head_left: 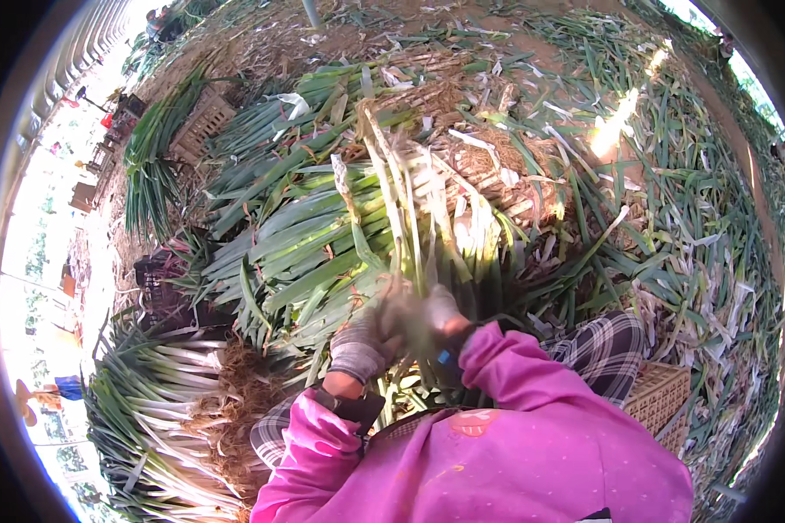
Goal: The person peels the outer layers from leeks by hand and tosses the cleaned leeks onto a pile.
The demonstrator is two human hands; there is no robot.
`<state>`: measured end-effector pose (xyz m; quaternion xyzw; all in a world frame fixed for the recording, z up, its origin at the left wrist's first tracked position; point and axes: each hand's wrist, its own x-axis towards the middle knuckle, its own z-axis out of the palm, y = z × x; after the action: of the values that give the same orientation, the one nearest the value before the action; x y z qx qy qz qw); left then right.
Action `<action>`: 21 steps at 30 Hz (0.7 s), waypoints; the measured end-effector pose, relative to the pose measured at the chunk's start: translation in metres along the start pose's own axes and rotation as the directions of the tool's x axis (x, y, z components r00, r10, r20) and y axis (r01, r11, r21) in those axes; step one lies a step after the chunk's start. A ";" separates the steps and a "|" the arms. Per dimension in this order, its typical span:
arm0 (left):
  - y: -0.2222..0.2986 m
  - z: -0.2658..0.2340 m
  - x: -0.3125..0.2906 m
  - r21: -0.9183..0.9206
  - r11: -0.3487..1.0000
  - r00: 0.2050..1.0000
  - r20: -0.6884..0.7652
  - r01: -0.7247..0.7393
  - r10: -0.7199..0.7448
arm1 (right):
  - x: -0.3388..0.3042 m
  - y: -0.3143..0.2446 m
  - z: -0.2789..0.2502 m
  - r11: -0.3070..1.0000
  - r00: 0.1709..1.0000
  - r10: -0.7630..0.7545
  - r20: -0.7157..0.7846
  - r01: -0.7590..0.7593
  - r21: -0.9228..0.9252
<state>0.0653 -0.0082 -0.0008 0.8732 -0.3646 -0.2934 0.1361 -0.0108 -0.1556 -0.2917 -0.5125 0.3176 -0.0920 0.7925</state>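
Observation:
Both my hands wear pale gloves and meet in front of my lap, partly smeared by motion. My left hand [366, 336] is closed round the lower part of a few upright green onions [401, 209], whose pale root ends point away from me. Close against the same stalks, my right hand [445, 309] is closed too, with its fingertips blurred. Just beyond my hands lies a large heap of green onions [323, 235], leaves to the left and roots to the right. Green leaves show below my hands, between my knees.
Cleaned-looking white onions with brown roots [183, 418] are stacked at my left. A dark crate [153, 283] stands behind them, and a tan crate [205, 122] farther off. Another tan crate [658, 401] is beside my right knee. Stripped leaves [698, 227] litter the ground on the right.

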 end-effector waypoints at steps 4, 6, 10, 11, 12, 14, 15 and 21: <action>0.007 0.006 0.009 -0.076 0.997 0.996 0.086 0.020 -0.014 | -0.035 0.025 -0.026 0.971 0.986 -0.086 -0.143 0.051 -0.232; 0.016 -0.001 0.009 -0.090 0.994 0.994 0.091 0.063 -0.055 | -0.057 0.013 -0.023 0.961 0.987 -0.091 -0.130 0.053 -0.272; 0.012 0.009 0.029 0.038 0.993 0.994 0.034 0.107 -0.109 | -0.121 -0.059 -0.014 0.827 0.998 -0.004 -0.060 -0.031 -0.561; 0.015 0.009 0.034 0.040 0.994 0.995 0.029 0.098 -0.099 | -0.127 -0.059 -0.017 0.869 0.998 0.008 -0.059 -0.036 -0.494; 0.025 0.006 0.039 0.041 0.989 0.989 0.031 0.143 -0.144 | -0.133 -0.057 -0.022 0.868 0.998 0.001 -0.062 -0.031 -0.495; 0.036 0.001 0.050 0.041 0.983 0.983 0.031 0.181 -0.182 | -0.142 -0.055 -0.031 0.901 0.996 0.013 -0.085 -0.048 -0.432; 0.035 0.001 0.056 0.028 0.988 0.988 -0.024 0.154 -0.153 | -0.146 -0.061 -0.033 0.900 0.997 0.008 -0.083 -0.043 -0.433; 0.043 -0.018 0.093 0.153 0.978 0.988 -0.079 0.141 -0.131 | -0.173 -0.101 -0.036 0.780 0.989 0.068 -0.129 -0.133 -0.612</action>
<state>0.1043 -0.1045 -0.0058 0.9136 -0.3212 -0.2422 0.0585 -0.1494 -0.1474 -0.1431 -0.7209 0.3962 0.0341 0.5676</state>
